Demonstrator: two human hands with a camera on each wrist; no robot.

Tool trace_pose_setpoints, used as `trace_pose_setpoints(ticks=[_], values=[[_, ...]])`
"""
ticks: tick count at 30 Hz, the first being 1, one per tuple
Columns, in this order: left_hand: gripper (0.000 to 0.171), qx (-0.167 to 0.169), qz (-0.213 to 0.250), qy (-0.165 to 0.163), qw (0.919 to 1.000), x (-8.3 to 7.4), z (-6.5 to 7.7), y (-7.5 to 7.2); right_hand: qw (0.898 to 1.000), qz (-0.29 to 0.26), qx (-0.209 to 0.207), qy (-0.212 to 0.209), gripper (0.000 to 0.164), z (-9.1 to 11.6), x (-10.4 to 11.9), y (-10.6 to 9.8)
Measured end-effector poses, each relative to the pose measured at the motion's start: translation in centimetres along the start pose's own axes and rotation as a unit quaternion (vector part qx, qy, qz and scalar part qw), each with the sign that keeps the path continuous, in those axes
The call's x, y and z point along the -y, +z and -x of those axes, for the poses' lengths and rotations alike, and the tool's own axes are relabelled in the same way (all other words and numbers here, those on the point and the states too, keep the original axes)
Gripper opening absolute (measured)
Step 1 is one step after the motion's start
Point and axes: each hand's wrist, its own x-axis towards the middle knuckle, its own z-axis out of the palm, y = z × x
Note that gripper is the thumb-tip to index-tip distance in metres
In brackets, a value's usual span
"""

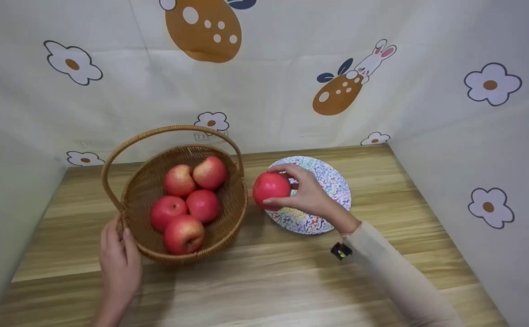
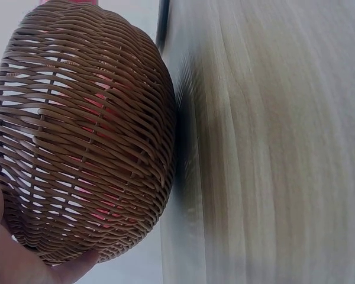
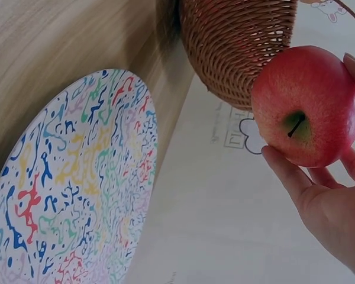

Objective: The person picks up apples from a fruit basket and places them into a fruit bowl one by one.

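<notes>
Right of the wicker basket [image 1: 229, 217], the right hand [image 1: 309, 193] pinches a glossy red apple [image 3: 307, 97], pale-flecked, its dark stem in a greenish hollow; the left hand [image 1: 120, 263] rests against the basket's near-left side, fingers extended; the counter's [image 1: 269, 281] back edge runs close behind the basket; broader counter stretches before it.
</notes>
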Motion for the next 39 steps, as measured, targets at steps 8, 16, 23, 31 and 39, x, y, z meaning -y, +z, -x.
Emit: trace_pose_setpoints(ticks=[8, 16, 23, 31, 39], values=[[0.044, -0.003, -0.001, 0.003, 1.0, 0.0, 0.0, 0.0, 1.0, 0.005, -0.004, -0.004, 0.062, -0.4, -0.9, -0.2], [0.045, 0.004, -0.004, -0.01, 0.9999, 0.0, 0.0, -0.1, 1.0, 0.012, -0.007, 0.008, 0.063, -0.8, -2.0, -0.3], [0.045, 0.004, 0.0, -0.002, 1.0, -0.1, 0.0, 0.0, 1.0, 0.023, -0.02, 0.009, 0.066, -1.0, -3.0, -0.4], [0.045, -0.002, -0.002, 0.011, 0.9999, 0.0, 0.1, 0.0, 0.999, 0.04, -0.022, 0.003, 0.063, -1.1, -3.8, -0.5], [0.044, -0.008, -0.002, 0.015, 0.9998, 0.0, 0.0, 0.1, 0.999, 0.037, -0.028, 0.016, 0.062, -1.3, -4.8, -0.5]])
